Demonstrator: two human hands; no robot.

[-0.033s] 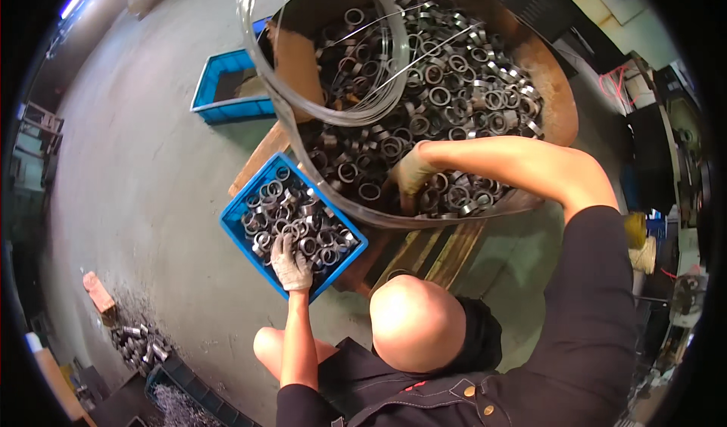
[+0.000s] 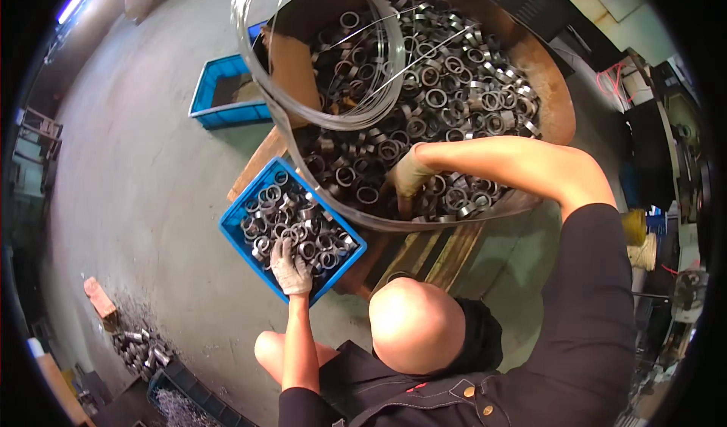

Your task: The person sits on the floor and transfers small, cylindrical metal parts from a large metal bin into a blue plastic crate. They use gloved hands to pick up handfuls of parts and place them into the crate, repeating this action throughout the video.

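Note:
My left hand [image 2: 291, 268], in a pale work glove, lies with its fingers stretched over the metal rings [image 2: 304, 230] in a blue plastic crate [image 2: 241, 251]. It touches the rings at the crate's near side. To the right, my right hand [image 2: 411, 176], also gloved, reaches down among the loose metal rings [image 2: 435, 98] in a big round-sided bin [image 2: 556, 105]. Its fingertips are in shadow among the rings, so whether they grip one is hidden. The crate stands against the bin's near left side, tilted in view.
A coil of wire [image 2: 394, 56] hangs over the bin's far left rim, beside a cardboard piece [image 2: 294, 71]. Another blue crate [image 2: 227, 114] stands behind. Wooden pallet slats [image 2: 447, 257] lie under the bin. At the lower left are a brick [image 2: 99, 297] and piled metal parts [image 2: 142, 351].

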